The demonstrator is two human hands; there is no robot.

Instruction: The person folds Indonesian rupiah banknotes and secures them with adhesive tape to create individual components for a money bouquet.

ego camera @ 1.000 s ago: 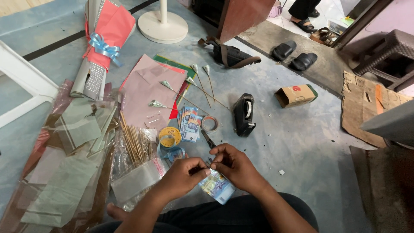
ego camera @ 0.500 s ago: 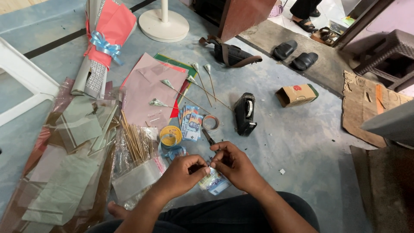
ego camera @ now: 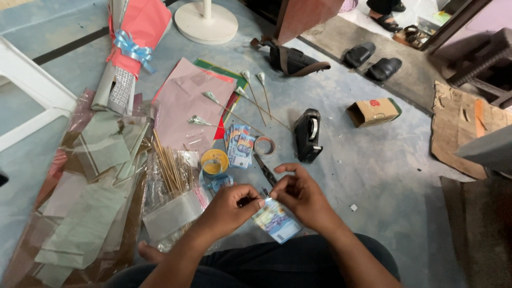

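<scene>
Left hand (ego camera: 233,207) and right hand (ego camera: 302,195) pinch a small folded banknote (ego camera: 265,201) between fingertips, over a banknote stack (ego camera: 277,223) just below. Tape roll (ego camera: 215,160) and black tape dispenser (ego camera: 308,135) lie beyond the hands.

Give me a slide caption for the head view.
Both hands, left hand and right hand, pinch a small banknote above the floor.

Grey floor (ego camera: 373,176) bears tape dispenser (ego camera: 308,135), cardboard box (ego camera: 373,111), pink paper (ego camera: 184,104).
</scene>
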